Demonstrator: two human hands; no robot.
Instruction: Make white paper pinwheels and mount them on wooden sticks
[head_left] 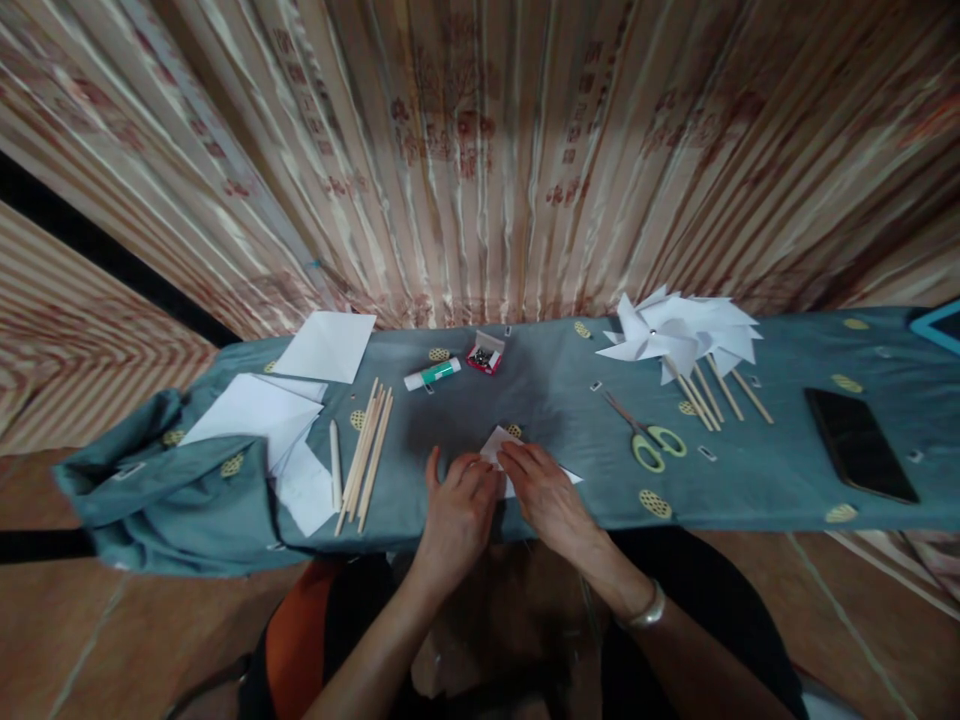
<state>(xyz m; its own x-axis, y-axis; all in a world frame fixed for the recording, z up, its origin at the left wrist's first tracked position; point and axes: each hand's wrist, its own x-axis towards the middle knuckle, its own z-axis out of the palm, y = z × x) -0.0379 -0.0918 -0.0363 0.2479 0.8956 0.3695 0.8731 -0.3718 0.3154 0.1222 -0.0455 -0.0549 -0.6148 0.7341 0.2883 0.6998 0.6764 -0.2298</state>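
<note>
My left hand [461,495] and right hand [546,492] meet over the paper [495,438] at the table's [757,490] near edge, seemingly steadying it, though I cannot tell whether either pinches, sticks [367,455] and scissors [637,429] apparently set within reach.

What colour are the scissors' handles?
The handles are yellow-green, seen in the head view.

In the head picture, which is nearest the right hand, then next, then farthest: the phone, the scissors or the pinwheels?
1. Scissors: just to the right of the right hand.
2. Pinwheels: to the right too, farther back.
3. Phone: far right, beyond the scissors.
</note>
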